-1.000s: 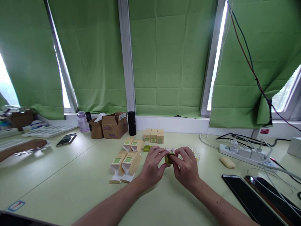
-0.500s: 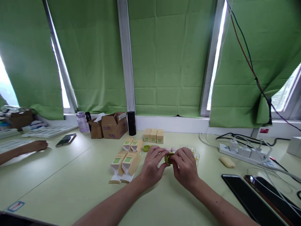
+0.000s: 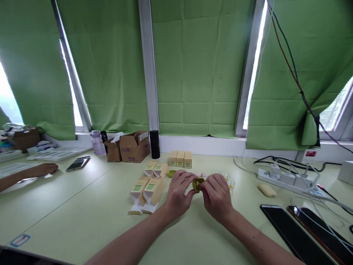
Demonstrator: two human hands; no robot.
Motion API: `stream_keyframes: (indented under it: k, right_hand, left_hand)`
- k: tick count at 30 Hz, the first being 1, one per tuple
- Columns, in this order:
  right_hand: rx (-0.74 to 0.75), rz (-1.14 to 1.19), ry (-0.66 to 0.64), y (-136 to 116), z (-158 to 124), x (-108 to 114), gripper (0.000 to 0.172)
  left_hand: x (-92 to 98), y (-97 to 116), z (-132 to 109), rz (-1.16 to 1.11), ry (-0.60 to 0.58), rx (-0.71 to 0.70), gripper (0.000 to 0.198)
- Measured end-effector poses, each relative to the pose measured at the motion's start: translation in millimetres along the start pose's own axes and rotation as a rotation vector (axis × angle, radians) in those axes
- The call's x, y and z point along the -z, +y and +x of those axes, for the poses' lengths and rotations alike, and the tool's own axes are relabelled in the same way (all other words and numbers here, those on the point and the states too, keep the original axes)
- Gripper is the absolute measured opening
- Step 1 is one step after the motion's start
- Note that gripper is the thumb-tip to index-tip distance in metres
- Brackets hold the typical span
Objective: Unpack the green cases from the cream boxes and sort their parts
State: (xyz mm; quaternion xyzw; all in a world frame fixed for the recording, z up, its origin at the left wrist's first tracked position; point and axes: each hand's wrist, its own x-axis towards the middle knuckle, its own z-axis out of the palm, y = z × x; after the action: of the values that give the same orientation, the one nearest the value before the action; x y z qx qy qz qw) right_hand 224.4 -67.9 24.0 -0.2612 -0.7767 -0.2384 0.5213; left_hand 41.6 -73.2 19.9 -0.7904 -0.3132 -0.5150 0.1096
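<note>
Between my two hands is a small olive-green case, raised above the table. My left hand pinches its left side with thumb and fingers. At its right edge, the fingertips of my right hand are closed on it too. Just behind my left hand lies another green case. Pale pink pieces show partly behind the held case, and a clear tray with small yellow-orange bits is partly hidden by my right hand. Left of my hands lie open-flapped cream boxes with green labels.
Closed cream boxes stand behind my hands, near a black cylinder and a cardboard carton. On the right are a power strip with cables, a beige object and a dark tablet. Another person's hand rests far left.
The green case has turned slightly in my fingers, so more of its face shows. My hands stay in nearly the same place. The other person's hand has shifted slightly right.
</note>
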Motion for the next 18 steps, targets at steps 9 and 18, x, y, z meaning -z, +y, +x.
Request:
stream_keyframes:
  k: [9, 18]
  right_hand:
    - [0.014, -0.013, -0.003, -1.5, 1.3, 0.9, 0.020]
    - [0.008, -0.004, 0.001, -0.3, -0.2, -0.6, 0.022]
  left_hand:
    - [-0.7, -2.0, -1.1, 0.001, 0.000, 0.024, 0.046]
    - [-0.2, -0.8, 0.7, 0.007, 0.006, 0.038, 0.046]
